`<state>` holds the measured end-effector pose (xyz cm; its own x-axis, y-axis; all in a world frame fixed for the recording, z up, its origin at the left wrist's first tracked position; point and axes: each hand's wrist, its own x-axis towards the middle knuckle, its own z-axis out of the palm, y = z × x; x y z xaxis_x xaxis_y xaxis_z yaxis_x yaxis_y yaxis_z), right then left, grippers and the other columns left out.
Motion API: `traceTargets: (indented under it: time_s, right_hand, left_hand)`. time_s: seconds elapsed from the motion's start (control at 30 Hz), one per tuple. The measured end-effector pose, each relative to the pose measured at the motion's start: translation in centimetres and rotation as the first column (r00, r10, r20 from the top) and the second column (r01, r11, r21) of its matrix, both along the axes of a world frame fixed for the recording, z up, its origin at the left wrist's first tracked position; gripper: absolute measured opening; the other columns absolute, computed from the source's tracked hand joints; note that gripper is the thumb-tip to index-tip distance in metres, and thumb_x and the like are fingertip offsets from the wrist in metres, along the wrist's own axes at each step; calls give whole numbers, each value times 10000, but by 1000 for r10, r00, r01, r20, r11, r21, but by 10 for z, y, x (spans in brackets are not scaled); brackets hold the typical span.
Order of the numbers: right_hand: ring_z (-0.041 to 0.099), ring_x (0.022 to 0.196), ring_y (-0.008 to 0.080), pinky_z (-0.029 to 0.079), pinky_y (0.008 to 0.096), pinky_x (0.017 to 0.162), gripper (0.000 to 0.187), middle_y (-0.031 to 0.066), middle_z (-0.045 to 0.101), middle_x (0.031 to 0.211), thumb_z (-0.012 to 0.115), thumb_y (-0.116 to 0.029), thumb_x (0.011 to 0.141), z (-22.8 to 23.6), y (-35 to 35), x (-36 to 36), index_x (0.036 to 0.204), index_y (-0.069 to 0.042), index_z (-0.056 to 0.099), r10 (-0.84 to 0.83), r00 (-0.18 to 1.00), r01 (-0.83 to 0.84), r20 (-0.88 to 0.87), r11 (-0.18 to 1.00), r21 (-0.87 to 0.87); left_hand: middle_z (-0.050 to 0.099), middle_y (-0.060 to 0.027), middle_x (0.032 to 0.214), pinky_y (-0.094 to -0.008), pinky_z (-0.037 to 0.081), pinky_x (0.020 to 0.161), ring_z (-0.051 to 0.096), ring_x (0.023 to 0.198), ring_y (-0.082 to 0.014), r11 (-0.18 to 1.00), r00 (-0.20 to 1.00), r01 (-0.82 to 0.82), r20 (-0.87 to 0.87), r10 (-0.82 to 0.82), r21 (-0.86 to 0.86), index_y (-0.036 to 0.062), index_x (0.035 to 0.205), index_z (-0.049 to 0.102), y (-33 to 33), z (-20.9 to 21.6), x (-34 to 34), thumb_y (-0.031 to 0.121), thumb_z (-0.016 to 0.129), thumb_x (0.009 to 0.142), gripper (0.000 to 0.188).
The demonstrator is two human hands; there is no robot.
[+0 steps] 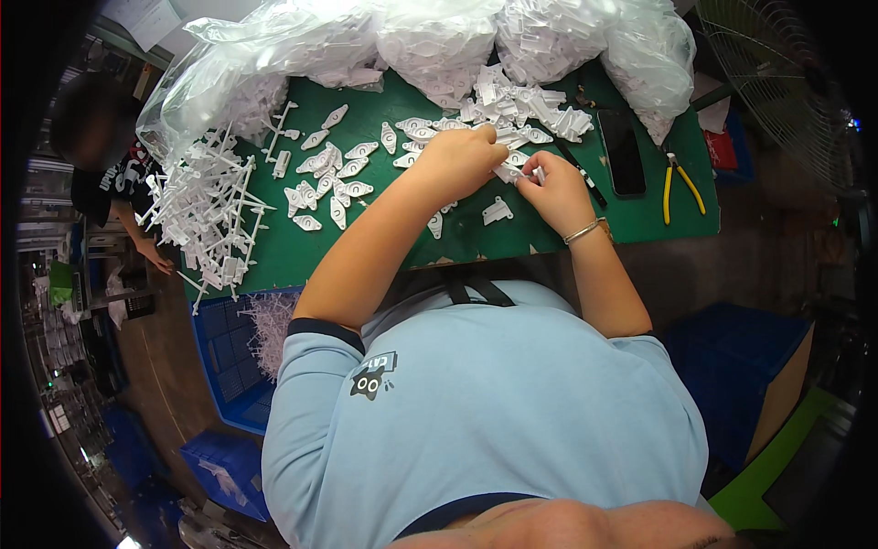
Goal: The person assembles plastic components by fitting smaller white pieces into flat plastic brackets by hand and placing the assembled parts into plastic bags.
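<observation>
Right hand (562, 194): fingers were closed in a pinch on a small white piece (539, 172), held over the green worktop (631, 220). Left hand (460, 163): fingers were bent and brought close beside that piece; the tips were hidden, so whether anything was clamped could not be told.

State of work: judged partway, one piece being handled and many being left loose. Flat diamond-shaped plates (351, 168) were spread in loose clusters, left of and beyond the left hand; whether they were finished or waiting could not be told. White blocks (574, 123) were heaped beyond the hands. Branched white sticks (206, 210) were piled at the left end, apparently not dealt with.

Containers: several clear bags (439, 46) were ranged along the far edge, filled with white pieces. In a blue crate (219, 361), below the left end, thin pale sticks (267, 334) were held. A second blue crate (242, 457) was set on the floor, its contents unidentified.

Right end: a black phone (622, 151) and yellow-handled pliers (668, 194) were laid apart.
</observation>
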<state>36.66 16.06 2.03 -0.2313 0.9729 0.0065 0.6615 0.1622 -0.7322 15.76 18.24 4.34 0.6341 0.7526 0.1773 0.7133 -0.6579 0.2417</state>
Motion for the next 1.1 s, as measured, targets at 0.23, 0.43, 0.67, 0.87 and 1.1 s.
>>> traceTargets:
  time_s: [0.23, 0.43, 0.67, 0.87, 1.1]
  right_hand:
    - [538, 648, 73, 442, 252, 584, 175, 12, 619, 744, 708, -165, 806, -1, 5, 17, 872, -24, 626, -120, 935, 43, -333, 972, -230]
    - [504, 607, 59, 409, 240, 547, 166, -13, 590, 703, 711, -163, 798, 5, 7, 14, 856, -31, 627, -161, 916, 59, -367, 960, -272]
    - [569, 568, 141, 451, 294, 552, 207, 67, 626, 667, 688, -217, 806, 22, 8, 16, 837, -19, 636, -197, 976, 198, -87, 980, 2]
    - [647, 622, 256, 491, 361, 590, 227, 126, 665, 702, 669, -250, 796, 18, 4, 27, 849, -29, 653, -272, 960, 263, 71, 958, 117]
    - [604, 602, 198, 470, 330, 579, 225, 102, 636, 676, 684, -247, 800, 17, 5, 33, 840, -28, 650, -246, 969, 246, -10, 968, 45]
  left_hand:
    - [570, -77, 815, -332, 461, 646, 557, 696, -211, 944, 831, -150, 479, 282, -295, 28, 876, 665, -15, 24, -38, 160, 692, 856, 137]
    - [593, -89, 842, -328, 464, 661, 563, 702, -215, 900, 802, -296, 428, 416, -320, 38, 926, 667, -31, 23, -31, 211, 700, 857, 189]
    - [628, -102, 911, -388, 511, 706, 639, 769, -268, 916, 877, -360, 269, 398, -178, 83, 1004, 689, -32, 7, 5, 320, 734, 820, 303]
    - [617, -123, 893, -394, 538, 672, 661, 798, -306, 943, 933, -332, 132, 334, -36, 42, 869, 622, -18, -13, 45, 363, 796, 729, 390]
    - [618, -139, 889, -415, 529, 706, 645, 829, -333, 931, 914, -338, 186, 360, -141, 35, 919, 598, -20, -10, 45, 294, 769, 758, 350]
